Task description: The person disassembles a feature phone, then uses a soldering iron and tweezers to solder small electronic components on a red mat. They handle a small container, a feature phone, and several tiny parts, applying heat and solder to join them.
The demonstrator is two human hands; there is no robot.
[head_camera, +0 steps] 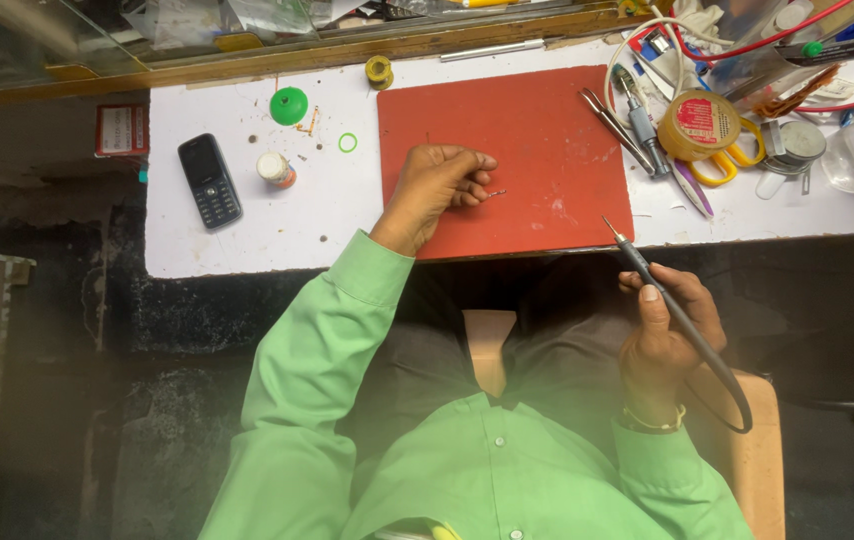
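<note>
looks early: left hand point(439, 182) pinches a tiny part point(496, 193) on the red mat point(547, 130), right hand point(669, 335) grips the iron point(647, 275) off the mat's near edge, tip not touching yet.

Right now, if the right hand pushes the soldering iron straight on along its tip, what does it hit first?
Probably the red mat. The right hand holds the soldering iron with its tip aimed up-left over the mat's lower right edge. Farther on sits the small part by the left hand. Height above the mat is unclear.

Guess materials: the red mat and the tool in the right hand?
Red mat: probably silicone or rubber, matte, lying flat, with pale scuffs. Soldering-iron-like tool in the right hand: dark plastic or rubber grip, thin metallic tip, flexible black cord.
</note>
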